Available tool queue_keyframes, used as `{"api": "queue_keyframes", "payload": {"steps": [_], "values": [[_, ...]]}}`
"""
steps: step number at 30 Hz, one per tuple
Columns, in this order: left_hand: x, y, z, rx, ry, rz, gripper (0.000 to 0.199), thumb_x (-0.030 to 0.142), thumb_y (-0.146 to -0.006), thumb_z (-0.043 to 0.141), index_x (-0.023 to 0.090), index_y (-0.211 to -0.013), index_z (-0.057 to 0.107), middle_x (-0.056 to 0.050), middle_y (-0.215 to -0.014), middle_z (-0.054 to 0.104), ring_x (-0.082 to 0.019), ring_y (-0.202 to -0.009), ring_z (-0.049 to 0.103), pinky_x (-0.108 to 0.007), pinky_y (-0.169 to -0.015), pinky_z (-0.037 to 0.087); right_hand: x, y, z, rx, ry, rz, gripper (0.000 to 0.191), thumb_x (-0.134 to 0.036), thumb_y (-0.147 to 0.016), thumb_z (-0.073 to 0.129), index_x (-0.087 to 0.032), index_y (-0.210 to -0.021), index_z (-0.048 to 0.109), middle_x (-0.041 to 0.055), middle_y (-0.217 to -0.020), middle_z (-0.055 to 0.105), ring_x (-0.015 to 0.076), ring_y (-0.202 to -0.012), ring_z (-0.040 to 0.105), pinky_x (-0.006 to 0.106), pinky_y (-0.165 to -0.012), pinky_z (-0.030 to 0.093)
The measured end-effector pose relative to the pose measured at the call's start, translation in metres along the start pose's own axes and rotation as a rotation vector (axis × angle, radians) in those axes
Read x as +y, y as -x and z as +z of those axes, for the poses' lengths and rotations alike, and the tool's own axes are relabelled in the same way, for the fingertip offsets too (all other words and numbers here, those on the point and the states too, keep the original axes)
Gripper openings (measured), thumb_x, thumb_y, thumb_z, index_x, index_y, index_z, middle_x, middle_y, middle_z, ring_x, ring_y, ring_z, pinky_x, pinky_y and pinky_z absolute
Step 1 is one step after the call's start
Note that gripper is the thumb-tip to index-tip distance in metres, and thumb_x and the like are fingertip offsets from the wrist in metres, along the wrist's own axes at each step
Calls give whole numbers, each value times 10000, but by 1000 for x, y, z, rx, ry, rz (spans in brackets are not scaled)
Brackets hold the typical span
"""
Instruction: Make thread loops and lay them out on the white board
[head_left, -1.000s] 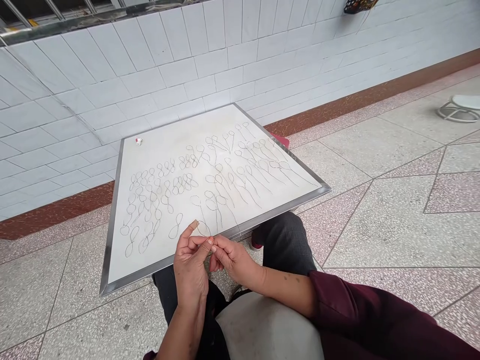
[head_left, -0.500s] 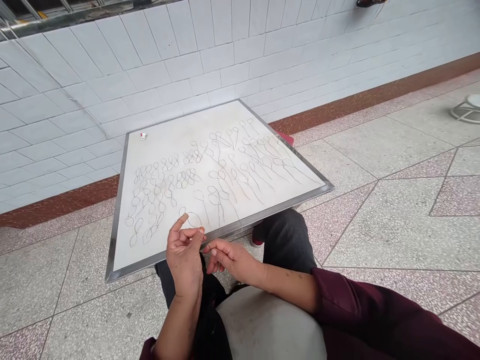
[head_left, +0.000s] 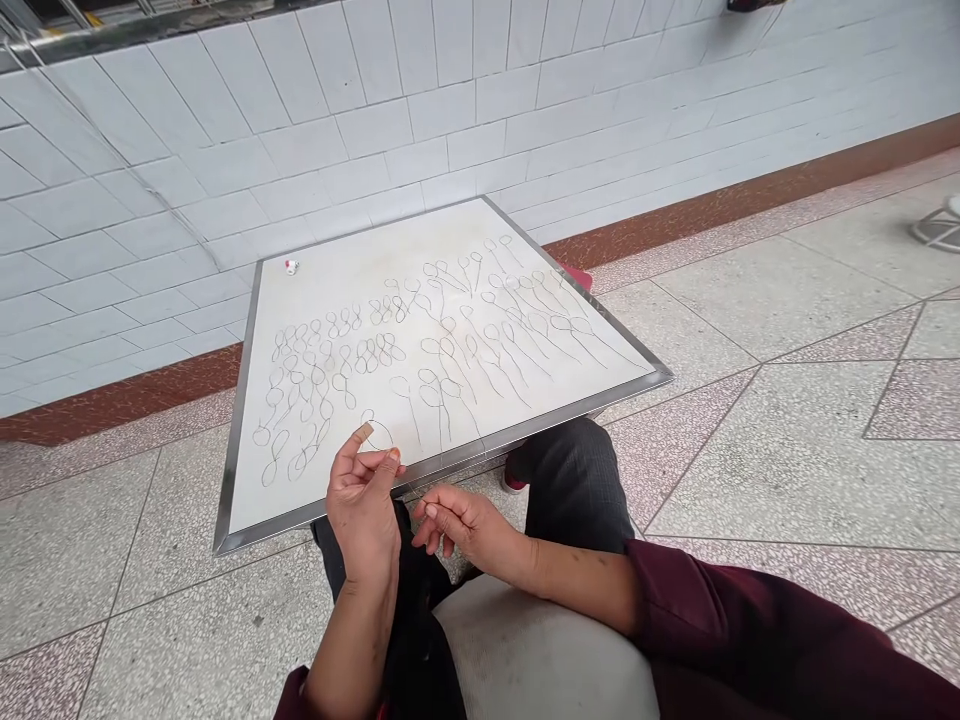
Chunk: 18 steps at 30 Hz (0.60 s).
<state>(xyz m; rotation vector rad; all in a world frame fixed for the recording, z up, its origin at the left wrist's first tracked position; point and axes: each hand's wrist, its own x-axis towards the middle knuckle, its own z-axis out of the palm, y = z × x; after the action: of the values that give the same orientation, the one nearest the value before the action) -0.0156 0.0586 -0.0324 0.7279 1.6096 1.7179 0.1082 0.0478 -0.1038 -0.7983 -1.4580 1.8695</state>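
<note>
My left hand (head_left: pixel 364 515) is raised over the near edge of a white board (head_left: pixel 352 255) with a metal rim. Thumb and fingers pinch a thin dark wire, whose round loop (head_left: pixel 388 430) stands up above them. Lower and to the right, my right hand (head_left: pixel 466 522) has its thumb and index finger pressed together at what looks like the wire's thin tail, faint between the hands. Many similar thin looped wires lie on the board: double-looped pieces (head_left: pixel 275 458) on the left, single loops with long tails (head_left: pixel 517 375) on the right.
A small white-and-red object (head_left: pixel 292 267) lies at the board's far left corner. Behind the board runs a white tiled wall (head_left: pixel 420 130). My knees (head_left: pixel 574 475) are under its near edge. A round-topped stool (head_left: pixel 937 228) stands far right on the speckled floor.
My right hand has drawn slightly away from my left, widening the gap between them. My left hand has shifted a little left, still pinching the wire. The view has tilted slightly.
</note>
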Motion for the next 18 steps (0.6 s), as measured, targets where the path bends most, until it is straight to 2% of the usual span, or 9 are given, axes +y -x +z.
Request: {"api": "queue_keyframes", "payload": {"steps": [2, 8, 13, 15, 18], "values": [[0, 0, 0, 4, 14, 6, 378, 221, -708, 797, 194, -1077, 716, 32, -773, 676, -118, -654, 617, -343, -840, 523, -1, 3, 0, 0, 32, -5, 322, -497, -1012, 435, -198, -1029, 551, 32, -832, 727, 136, -676, 661, 250, -574, 505], [-2, 0, 0, 2, 44, 0, 269, 202, -697, 796, 187, -957, 729, -4, -933, 714, -105, -662, 621, -330, -803, 529, -8, 15, -5, -63, 231, -62, 217, -365, -1029, 413, -208, -1013, 562, 34, -859, 739, 146, -724, 674, 278, -660, 543], [1, -4, -6, 34, 43, 40, 209, 211, -672, 818, 184, -858, 727, -34, -1091, 715, -98, -678, 621, -323, -765, 531, 11, 23, -22, -120, 446, -96, 184, -325, -991, 482, -214, -922, 613, 23, -812, 733, 178, -752, 675, 334, -775, 539], [2, -5, -8, 39, 53, 44, 221, 213, -668, 825, 185, -865, 729, -31, -1083, 718, -96, -674, 619, -318, -759, 532, 17, 20, -30, -71, 457, -70, 215, -333, -1001, 456, -209, -927, 616, 28, -801, 732, 179, -735, 666, 336, -763, 535], [3, -2, -8, 12, 66, 12, 308, 217, -667, 831, 189, -958, 734, -7, -922, 723, -107, -666, 617, -304, -736, 530, 11, 10, -38, 111, 331, -9, 321, -379, -1036, 359, -194, -1010, 619, 67, -901, 739, 176, -781, 665, 285, -651, 522]]}}
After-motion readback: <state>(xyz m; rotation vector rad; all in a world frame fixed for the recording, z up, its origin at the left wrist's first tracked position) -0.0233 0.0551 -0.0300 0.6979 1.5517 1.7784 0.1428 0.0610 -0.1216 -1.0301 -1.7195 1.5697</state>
